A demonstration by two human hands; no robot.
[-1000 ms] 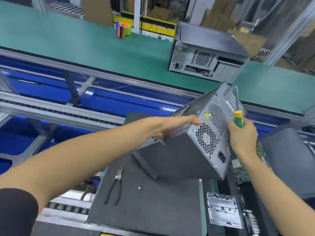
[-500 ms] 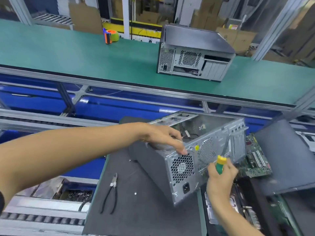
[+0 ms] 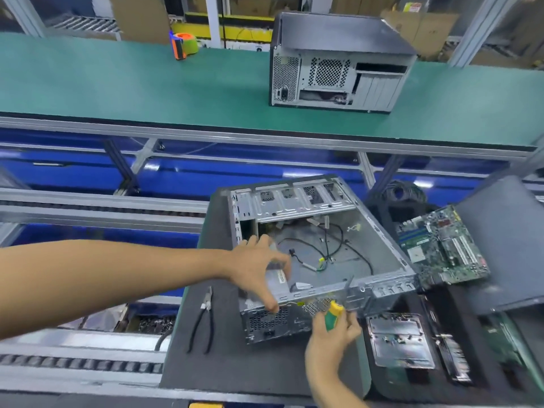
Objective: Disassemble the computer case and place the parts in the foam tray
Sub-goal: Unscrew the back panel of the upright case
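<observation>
Open case [image 3: 321, 260] lies on the worktop [image 3: 235, 363]; left hand [image 3: 256, 269], fingers spread wide, rests on its 9 o'clock edge; right hand [image 3: 329, 337] grips a screwdriver [image 3: 334, 315] at 6 o'clock

Feed bright and evenly lit; light seems overhead, shadows soft and faint. I see white glare streaks on the blue panels [image 3: 164, 167] toward 9 o'clock and 3 o'clock. Wide-angle bend: rails and frame posts curve near the edges. Motion smear on the metal plate [image 3: 400, 340] at 5 o'clock; lower right corner soft. Centre fairly sharp, cables readable.
</observation>
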